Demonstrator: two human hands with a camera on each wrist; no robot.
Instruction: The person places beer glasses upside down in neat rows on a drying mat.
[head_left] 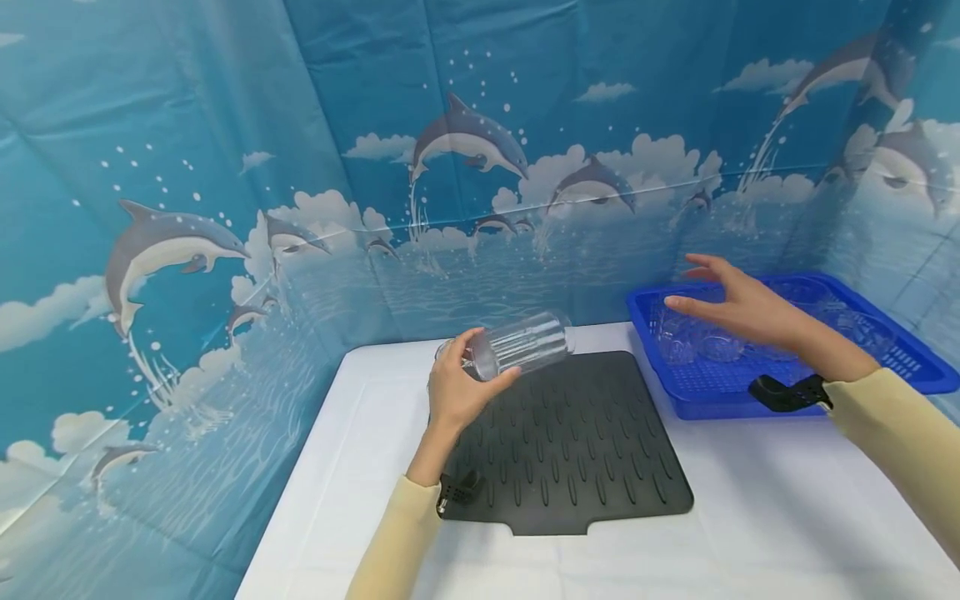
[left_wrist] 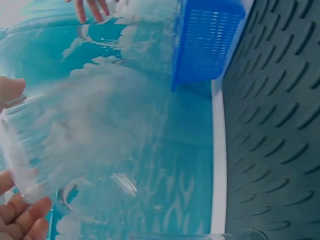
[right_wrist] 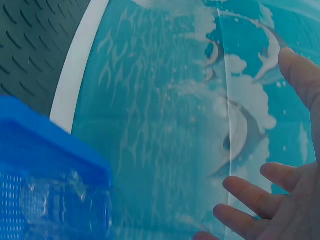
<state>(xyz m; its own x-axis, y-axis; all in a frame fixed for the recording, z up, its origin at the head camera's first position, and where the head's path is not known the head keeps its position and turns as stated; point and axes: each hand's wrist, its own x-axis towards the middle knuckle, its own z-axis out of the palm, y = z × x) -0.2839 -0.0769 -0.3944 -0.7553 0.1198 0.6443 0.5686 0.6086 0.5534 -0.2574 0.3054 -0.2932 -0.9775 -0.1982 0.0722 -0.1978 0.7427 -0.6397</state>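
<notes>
To the left of the left hand point(head_left: 459, 387), and continuing behind both hands to the far right, blue curtain point(head_left: 195, 283) printed with leaping dolphins and clouds. Under the left forearm and out to its left, white counter point(head_left: 360, 417). On the left wrist, black strap point(head_left: 459, 487) at the cuff of a cream sleeve point(head_left: 397, 529).

In the left hand, clamped at one end between thumb and fingers, clear ribbed tumbler point(head_left: 528, 343). Tipped nearly onto its side, pointing from the left hand toward the right hand point(head_left: 750, 308). Blurred in the left wrist view; cannot tell mouth from base. Along the bottom of that same view, clear curved edge point(left_wrist: 200, 236), too little shown to name.

Beneath the tumbler and filling much of the space between the hands, dark grey mat point(head_left: 562, 450) with raised oval ribs and a short tab on the near side. Flat on the counter.

Farther right, under the right hand and reaching out beyond it, blue perforated plastic basket point(head_left: 705, 407). Inside, several clear drinking glasses point(head_left: 720, 343), overlapping in sight and hard to count. Some below the right fingertips, others behind and right of the right wrist.

Above the basket's left part, right hand raised, thumb and fingers spread apart, well away from the left hand.
</notes>
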